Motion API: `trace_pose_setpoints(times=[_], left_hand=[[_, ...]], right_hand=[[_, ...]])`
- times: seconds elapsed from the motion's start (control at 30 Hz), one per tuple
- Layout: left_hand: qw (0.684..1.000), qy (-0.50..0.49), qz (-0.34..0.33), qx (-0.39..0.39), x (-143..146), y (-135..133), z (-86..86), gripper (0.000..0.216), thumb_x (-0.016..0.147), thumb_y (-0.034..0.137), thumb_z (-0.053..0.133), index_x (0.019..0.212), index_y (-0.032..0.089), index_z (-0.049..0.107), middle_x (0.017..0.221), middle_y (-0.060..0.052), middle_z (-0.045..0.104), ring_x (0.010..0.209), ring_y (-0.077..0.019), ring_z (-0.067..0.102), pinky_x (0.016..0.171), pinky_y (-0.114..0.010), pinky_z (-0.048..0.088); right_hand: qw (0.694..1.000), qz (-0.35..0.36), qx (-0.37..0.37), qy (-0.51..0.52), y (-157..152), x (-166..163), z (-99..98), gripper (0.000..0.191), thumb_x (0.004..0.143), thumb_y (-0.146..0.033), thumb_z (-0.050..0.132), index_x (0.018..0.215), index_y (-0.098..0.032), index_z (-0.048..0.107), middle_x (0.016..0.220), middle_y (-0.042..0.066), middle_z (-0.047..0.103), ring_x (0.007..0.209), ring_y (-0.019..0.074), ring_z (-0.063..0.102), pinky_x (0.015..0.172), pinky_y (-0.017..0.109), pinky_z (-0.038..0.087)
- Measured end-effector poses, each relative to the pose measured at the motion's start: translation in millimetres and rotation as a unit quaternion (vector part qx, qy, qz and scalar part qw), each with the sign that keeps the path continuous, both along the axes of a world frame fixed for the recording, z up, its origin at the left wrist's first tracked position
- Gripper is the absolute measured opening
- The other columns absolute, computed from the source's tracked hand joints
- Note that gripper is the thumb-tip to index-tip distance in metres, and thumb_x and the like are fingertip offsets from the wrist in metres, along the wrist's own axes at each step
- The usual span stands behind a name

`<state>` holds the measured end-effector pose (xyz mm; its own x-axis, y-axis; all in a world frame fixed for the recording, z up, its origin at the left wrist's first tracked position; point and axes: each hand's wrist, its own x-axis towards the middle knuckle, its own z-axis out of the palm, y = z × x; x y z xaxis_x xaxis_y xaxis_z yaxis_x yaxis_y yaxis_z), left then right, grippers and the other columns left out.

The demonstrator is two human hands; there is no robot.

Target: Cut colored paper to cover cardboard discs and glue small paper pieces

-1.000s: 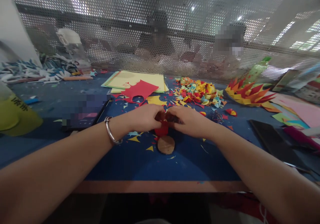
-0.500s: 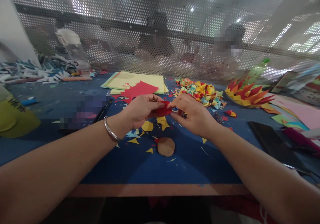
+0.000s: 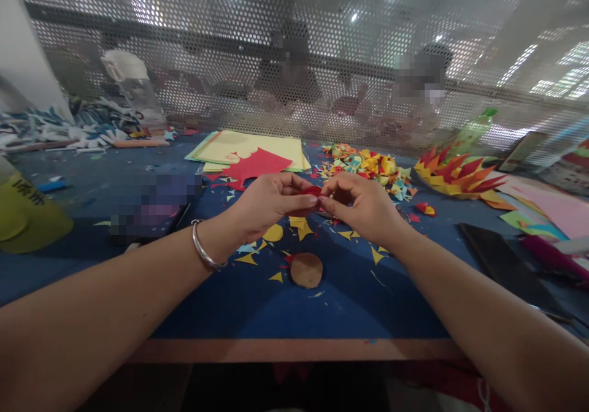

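Red paper (image 3: 315, 189) largely behind fingers (image 3: 301, 200)

Matt red paper piece (image 3: 311, 190); shiny metal bangle (image 3: 202, 251); matt blue tabletop (image 3: 350, 301); perforated metal screen (image 3: 230, 56).

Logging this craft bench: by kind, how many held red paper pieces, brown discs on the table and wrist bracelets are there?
Red paper piece: 1
Brown disc: 1
Silver bracelet: 1
Total: 3
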<state>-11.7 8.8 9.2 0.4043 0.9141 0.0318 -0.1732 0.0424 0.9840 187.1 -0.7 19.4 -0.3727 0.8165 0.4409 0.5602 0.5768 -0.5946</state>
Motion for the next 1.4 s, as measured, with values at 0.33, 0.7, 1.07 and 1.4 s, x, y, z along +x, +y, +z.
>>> trace_pose_setpoints(times=[0.33, 0.7, 1.07, 1.4], left_hand=[[0.998, 0.042, 0.032, 0.038, 2, -1, 0.2, 0.014, 0.079, 0.016, 0.077, 0.086, 0.013, 0.066, 0.076, -0.002, 0.074, 0.074, -0.0124, 0.072, 0.076, -0.027, 0.058], [0.995, 0.072, 0.046, 0.056, 5, -1, 0.3, 0.010, 0.083, 0.017, 0.073, 0.083, 0.014, 0.064, 0.073, -0.002, 0.074, 0.072, -0.0130, 0.074, 0.072, -0.026, 0.059], [0.973, 0.128, 0.069, 0.182, 5, 1, -3.7, 0.010, 0.089, 0.020, 0.067, 0.086, 0.016, 0.058, 0.072, -0.002, 0.073, 0.068, -0.0131, 0.073, 0.066, -0.026, 0.060], [0.962, 0.128, 0.043, 0.239, 11, -3, -7.3, 0.008, 0.092, 0.021, 0.061, 0.088, 0.018, 0.055, 0.073, 0.000, 0.068, 0.065, -0.0100, 0.067, 0.062, -0.023, 0.055]], right_hand=[[0.995, 0.002, -0.076, 0.069, 1, 0, -2.3, 0.024, 0.082, -0.040, 0.072, 0.084, -0.018, 0.062, 0.064, -0.003, 0.056, 0.054, 0.0099, 0.046, 0.049, 0.025, 0.037], [0.991, 0.010, -0.092, 0.094, 3, -1, -2.6, 0.024, 0.082, -0.038, 0.074, 0.086, -0.019, 0.061, 0.067, -0.003, 0.058, 0.054, 0.0094, 0.050, 0.050, 0.026, 0.041], [0.983, 0.023, -0.135, 0.122, 1, -3, 0.0, 0.025, 0.083, -0.037, 0.073, 0.094, -0.017, 0.061, 0.070, -0.002, 0.062, 0.054, 0.0091, 0.055, 0.049, 0.024, 0.046], [0.990, 0.018, -0.122, 0.069, 0, -1, 2.6, 0.012, 0.081, -0.027, 0.067, 0.076, -0.019, 0.059, 0.056, -0.006, 0.053, 0.048, 0.0091, 0.052, 0.046, 0.023, 0.040]])
